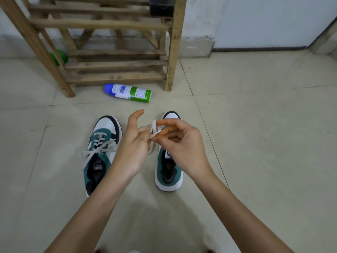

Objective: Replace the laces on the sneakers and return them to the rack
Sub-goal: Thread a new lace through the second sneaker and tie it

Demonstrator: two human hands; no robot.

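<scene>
Large pale beige floor tiles with thin dark joints run to a whitish wall. A slatted wooden rack stands on them against that wall, in soft, even light.

The eyelets of the right sneaker and much of its lace are hidden by the left hand and the right hand. The rack and black box are cut off at the top.

Spray can before rack; open floor rightward.
</scene>
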